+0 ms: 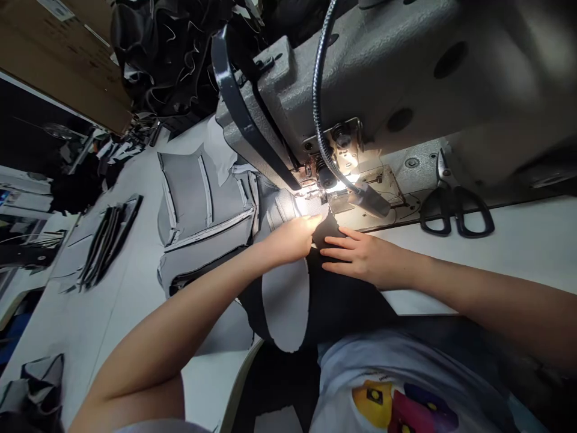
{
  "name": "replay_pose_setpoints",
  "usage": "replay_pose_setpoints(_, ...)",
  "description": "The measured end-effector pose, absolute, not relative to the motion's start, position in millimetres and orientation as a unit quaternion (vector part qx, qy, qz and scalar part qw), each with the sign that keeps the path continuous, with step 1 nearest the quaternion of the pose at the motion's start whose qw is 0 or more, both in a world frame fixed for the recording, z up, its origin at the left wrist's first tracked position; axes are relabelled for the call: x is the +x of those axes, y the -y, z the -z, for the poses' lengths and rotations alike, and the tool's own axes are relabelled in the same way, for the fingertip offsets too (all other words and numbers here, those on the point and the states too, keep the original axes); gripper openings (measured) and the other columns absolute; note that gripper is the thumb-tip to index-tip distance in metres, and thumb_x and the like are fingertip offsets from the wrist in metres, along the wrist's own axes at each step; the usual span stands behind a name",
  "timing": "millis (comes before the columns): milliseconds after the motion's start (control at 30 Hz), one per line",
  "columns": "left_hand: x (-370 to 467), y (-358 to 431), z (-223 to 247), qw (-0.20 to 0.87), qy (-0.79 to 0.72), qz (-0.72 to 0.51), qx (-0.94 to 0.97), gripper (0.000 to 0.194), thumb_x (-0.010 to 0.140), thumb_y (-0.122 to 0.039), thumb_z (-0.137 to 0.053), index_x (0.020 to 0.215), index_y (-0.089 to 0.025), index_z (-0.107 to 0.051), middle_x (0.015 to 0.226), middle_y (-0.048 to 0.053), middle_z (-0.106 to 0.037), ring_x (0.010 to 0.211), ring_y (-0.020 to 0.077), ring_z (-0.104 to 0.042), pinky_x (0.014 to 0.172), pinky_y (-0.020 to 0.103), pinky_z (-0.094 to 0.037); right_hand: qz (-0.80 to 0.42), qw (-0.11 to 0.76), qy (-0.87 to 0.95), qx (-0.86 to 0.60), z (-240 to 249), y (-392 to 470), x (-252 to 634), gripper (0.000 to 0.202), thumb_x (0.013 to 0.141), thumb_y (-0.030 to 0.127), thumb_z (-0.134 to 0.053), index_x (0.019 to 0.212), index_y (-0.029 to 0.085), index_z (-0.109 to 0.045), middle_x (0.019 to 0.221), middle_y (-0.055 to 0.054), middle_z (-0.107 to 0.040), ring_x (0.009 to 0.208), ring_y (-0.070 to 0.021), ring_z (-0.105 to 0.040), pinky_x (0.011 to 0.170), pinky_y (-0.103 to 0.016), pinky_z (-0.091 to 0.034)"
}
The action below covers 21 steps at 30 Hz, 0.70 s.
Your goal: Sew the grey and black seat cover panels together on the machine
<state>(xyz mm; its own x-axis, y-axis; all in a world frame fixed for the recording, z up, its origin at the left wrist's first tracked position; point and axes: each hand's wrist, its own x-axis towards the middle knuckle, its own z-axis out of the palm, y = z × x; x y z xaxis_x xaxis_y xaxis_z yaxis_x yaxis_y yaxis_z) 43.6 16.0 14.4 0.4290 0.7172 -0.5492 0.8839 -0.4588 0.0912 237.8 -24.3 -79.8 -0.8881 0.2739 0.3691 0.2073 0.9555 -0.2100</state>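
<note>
Just in front of the lit needle area of a sewing machine (419, 66), my left hand (292, 240) is closed on the edge of a grey fabric piece (311, 205). Part of that piece lies under the presser area, where glare hides the detail. My right hand (367, 255) lies flat, fingers spread, its tips on the black fabric (329, 231) beside the left hand. A grey oval panel (287, 307) hangs below my left wrist over more black fabric. To the left, a grey sewn cover (205, 198) with pale seam strips adjoins the work.
Black-handled scissors (455, 207) rest on the machine bed at right. A bendable lamp (369, 198) hangs close above my hands. Stacked fabric pieces (110, 240) lie on the white table (121, 325) at left. A dark heap of material (171, 66) stands behind.
</note>
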Motion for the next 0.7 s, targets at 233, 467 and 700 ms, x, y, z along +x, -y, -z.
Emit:
replay_pose_setpoints(233,59.4,-27.0,0.8,0.15,-0.473,0.207,0.843,0.045,0.081,0.001,-0.038,0.122,-0.003,-0.058,0.118,0.017,-0.065,0.108,0.025,-0.061,0.1,0.036,-0.047,-0.054,0.224,0.957,-0.173,81.4,20.9,217.4,0.043,0.086,0.011,-0.05,0.128,0.009,-0.059,0.133,-0.018,-0.058,0.13,-0.0349,-0.047,0.105,-0.056,-0.037)
replay_pose_setpoints(467,51.8,-22.1,22.8,0.104,-0.485,0.047,0.867,0.034,0.094,-0.012,-0.039,0.115,-0.011,-0.066,0.115,0.012,-0.066,0.111,0.0231,-0.058,0.103,0.037,-0.045,-0.129,0.211,0.96,-0.13,75.9,3.0,224.6,0.048,0.075,0.015,-0.06,0.123,0.02,-0.064,0.125,-0.014,-0.061,0.126,-0.0343,-0.048,0.113,-0.063,-0.022)
replay_pose_setpoints(700,23.1,48.7,9.8,-0.01,-0.577,0.154,0.802,0.079,0.082,-0.042,-0.065,0.15,-0.016,-0.035,0.124,0.018,-0.051,0.109,0.0334,-0.053,0.091,0.046,-0.048,-0.186,0.159,0.969,0.005,71.0,27.5,231.6,0.063,0.071,0.017,-0.068,0.133,0.017,-0.058,0.139,-0.014,-0.055,0.129,-0.0286,-0.05,0.115,-0.046,-0.03)
